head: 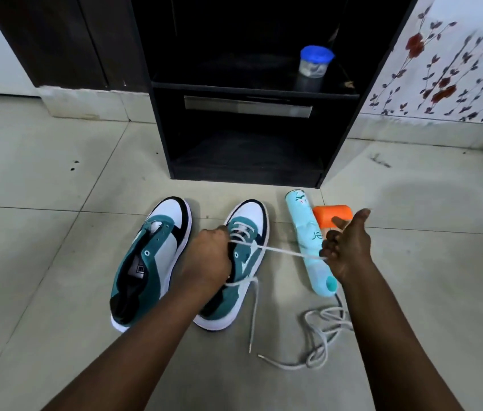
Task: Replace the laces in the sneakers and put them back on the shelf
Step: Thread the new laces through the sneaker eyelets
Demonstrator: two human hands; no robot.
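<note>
The tiled floor (56, 179) spreads under everything, and the black shelf unit (246, 137) stands on it straight ahead of me, its lower compartment open toward me. On its upper board sits a small clear jar with a blue lid (315, 61), toward the right side.

Two teal, white and black sneakers lie side by side on the floor in front of the shelf, toes pointing at it. The left sneaker (148, 262) has bare eyelets down most of its length. The right sneaker (234, 268) has a white lace (281, 252) crossed through its front eyelets.

My left hand (207, 259) rests on the right sneaker, fingers curled over its throat by the eyelets. My right hand (347, 247) is held out to the side and pinches the lace, which runs taut from the shoe to my fingers; the thumb sticks out.

A pale blue spray can (308, 241) lies on the floor just right of the right sneaker, with an orange object (330, 219) beside it, partly behind my right hand. A loose grey lace (320, 330) lies tangled on the floor near my right forearm.
</note>
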